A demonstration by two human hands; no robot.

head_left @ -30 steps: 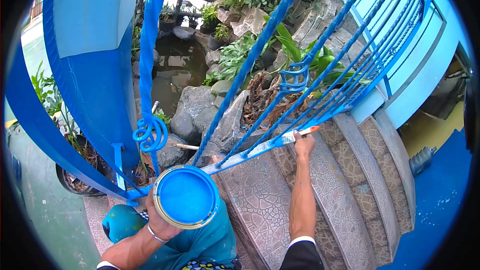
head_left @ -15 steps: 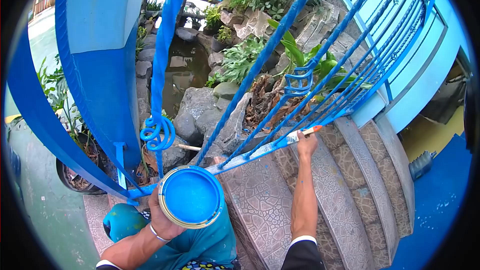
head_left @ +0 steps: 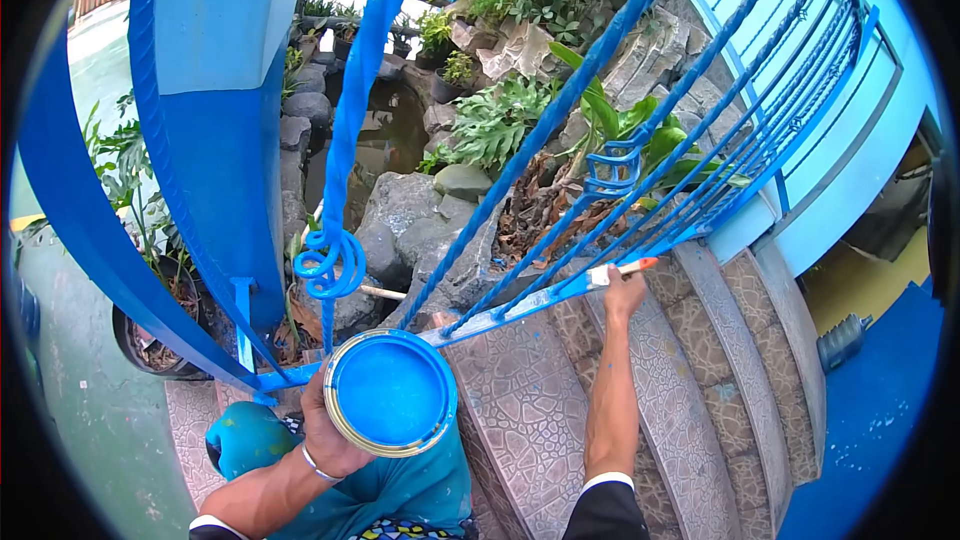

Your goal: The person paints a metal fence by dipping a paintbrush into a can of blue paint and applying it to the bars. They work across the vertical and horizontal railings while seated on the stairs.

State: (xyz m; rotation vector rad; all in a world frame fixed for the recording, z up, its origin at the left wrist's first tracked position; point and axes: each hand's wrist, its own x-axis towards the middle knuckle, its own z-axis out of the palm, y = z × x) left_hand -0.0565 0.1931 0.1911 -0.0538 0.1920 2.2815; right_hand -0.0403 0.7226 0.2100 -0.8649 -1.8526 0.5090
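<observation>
My left hand [head_left: 335, 430] grips an open paint can [head_left: 392, 393] from its left side, above my knee. Bright blue paint fills the can, and its mouth faces me. Out to the right, my right hand [head_left: 625, 292] is closed around a paintbrush [head_left: 637, 266] with an orange-tipped handle. The brush's bristle end points left and lies at the bottom rail [head_left: 545, 298] of the metal railing; the bristles are hard to make out. Patches of that rail are blue and others whitish. Twisted blue bars [head_left: 500, 180] rise from it.
Curved stone-patterned steps [head_left: 525, 370] lie below the railing. Behind the bars are rocks [head_left: 400, 215], leafy plants and a small pond [head_left: 385, 135]. A blue pillar [head_left: 220, 190] and a potted plant [head_left: 160, 330] stand at left. A clear plastic bottle [head_left: 843, 342] lies at far right.
My right hand and the brush have shifted slightly right along the bottom rail. The view has tilted a little, and the paint can stays in my left hand.
</observation>
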